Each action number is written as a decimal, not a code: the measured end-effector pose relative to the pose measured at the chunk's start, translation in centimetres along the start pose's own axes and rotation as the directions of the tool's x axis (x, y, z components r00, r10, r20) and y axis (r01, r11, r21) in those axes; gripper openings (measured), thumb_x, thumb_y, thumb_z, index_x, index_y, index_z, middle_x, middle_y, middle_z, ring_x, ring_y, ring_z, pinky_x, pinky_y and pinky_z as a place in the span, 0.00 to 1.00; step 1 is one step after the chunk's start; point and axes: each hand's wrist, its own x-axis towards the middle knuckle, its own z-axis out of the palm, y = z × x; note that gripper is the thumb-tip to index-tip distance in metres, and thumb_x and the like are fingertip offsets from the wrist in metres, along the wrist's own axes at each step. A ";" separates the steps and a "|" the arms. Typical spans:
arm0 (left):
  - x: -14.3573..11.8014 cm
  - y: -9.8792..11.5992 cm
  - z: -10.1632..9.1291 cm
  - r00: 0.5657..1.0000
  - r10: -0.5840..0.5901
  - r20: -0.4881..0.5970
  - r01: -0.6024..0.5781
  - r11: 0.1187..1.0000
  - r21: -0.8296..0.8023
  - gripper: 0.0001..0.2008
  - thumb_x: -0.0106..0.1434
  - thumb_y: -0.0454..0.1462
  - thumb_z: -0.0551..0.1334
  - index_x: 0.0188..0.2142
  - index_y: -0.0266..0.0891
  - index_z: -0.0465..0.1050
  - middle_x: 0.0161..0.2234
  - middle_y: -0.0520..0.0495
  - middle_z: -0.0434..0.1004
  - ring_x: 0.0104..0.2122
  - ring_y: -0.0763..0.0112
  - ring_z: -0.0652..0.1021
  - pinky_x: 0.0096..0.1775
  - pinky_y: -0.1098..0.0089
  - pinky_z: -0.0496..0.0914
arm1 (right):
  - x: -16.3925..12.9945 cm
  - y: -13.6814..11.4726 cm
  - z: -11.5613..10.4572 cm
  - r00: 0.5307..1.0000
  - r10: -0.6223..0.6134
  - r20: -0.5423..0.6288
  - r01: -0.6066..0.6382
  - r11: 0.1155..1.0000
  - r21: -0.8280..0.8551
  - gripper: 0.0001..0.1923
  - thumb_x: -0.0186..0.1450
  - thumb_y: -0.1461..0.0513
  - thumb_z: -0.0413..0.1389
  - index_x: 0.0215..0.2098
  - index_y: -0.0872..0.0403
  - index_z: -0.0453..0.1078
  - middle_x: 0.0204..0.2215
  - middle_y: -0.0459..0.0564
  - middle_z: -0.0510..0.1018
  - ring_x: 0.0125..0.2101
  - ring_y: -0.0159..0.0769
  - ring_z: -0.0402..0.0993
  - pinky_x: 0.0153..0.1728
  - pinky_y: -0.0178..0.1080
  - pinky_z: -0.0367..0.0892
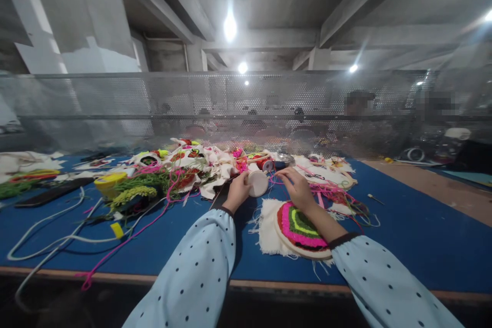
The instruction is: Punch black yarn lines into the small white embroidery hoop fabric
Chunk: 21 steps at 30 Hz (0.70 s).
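While the left hand (237, 190) grips a white spool (258, 183), end facing the camera, the right hand (296, 188) pinches thread.

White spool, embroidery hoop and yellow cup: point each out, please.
White spool (257, 183), head view, on its round flat end.
Embroidery hoop (303, 252), head view, on its wooden rim.
Yellow cup (110, 183), head view, on its side wall.
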 end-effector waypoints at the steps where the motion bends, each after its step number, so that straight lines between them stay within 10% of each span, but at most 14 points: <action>1: 0.0 0.1 0.0 1.000 -0.003 0.013 0.003 1.000 -0.028 0.20 0.50 0.28 0.60 0.44 0.34 0.70 0.40 0.41 0.75 0.35 0.67 0.75 0.36 0.71 0.69 | 0.0 0.1 0.0 1.000 -0.007 0.010 0.007 1.000 -0.007 0.12 0.66 0.61 0.45 0.35 0.54 0.70 0.33 0.51 0.74 0.38 0.36 0.69 0.41 0.39 0.64; 9: -0.7 2.0 0.2 0.913 0.018 0.408 0.152 0.912 -0.382 0.27 0.51 0.27 0.59 0.52 0.35 0.65 0.28 0.46 0.74 0.18 0.74 0.72 0.19 0.73 0.69 | -1.0 1.4 1.6 0.958 -0.012 0.286 0.060 0.985 -0.160 0.11 0.66 0.62 0.46 0.35 0.54 0.71 0.34 0.52 0.74 0.37 0.37 0.68 0.39 0.39 0.64; 17: 0.3 -0.4 0.0 0.956 -0.165 0.241 0.226 0.941 -0.252 0.28 0.49 0.28 0.60 0.52 0.35 0.65 0.28 0.47 0.74 0.16 0.76 0.72 0.17 0.75 0.68 | 0.0 -0.1 -0.2 0.999 0.008 -0.038 -0.012 0.992 -0.126 0.13 0.68 0.60 0.43 0.31 0.54 0.67 0.30 0.51 0.73 0.35 0.36 0.68 0.39 0.38 0.63; 21: 0.2 -0.1 -0.4 0.964 -0.107 0.243 0.169 0.954 -0.249 0.27 0.50 0.29 0.60 0.52 0.36 0.66 0.27 0.48 0.74 0.15 0.77 0.70 0.17 0.76 0.67 | -0.3 0.6 0.4 0.993 -0.026 0.114 0.046 0.984 -0.171 0.13 0.68 0.61 0.42 0.32 0.55 0.67 0.31 0.51 0.73 0.35 0.36 0.68 0.39 0.37 0.62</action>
